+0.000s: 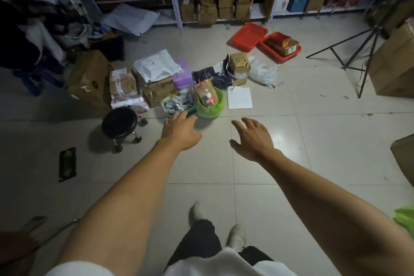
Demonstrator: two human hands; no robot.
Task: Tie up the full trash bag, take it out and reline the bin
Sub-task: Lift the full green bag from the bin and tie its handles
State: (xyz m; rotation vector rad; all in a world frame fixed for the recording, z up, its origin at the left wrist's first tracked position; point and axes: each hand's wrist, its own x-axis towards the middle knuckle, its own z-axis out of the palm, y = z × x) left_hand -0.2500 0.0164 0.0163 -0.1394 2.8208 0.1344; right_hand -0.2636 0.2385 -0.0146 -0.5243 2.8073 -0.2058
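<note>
Head view: two bare hands are stretched out over a tiled floor toward a green-lined bin.

The left hand (180,131) is held flat with fingers straight and relaxed; nothing is gripped, and whether its fingertips touch the basket (177,102) of small items beyond it cannot be told. The right hand (252,138) is spread wide, fingers apart, with nothing held or touched. One bin (210,105) is seen on the floor just beyond the hands, lined with a bright green trash bag (218,108) whose rim is folded over the edge, untied; a bottle (207,94) and brown packaging stick out of the top. Two red trays (248,34) are seen farther right, and one black stool (119,122) to the left.
</note>
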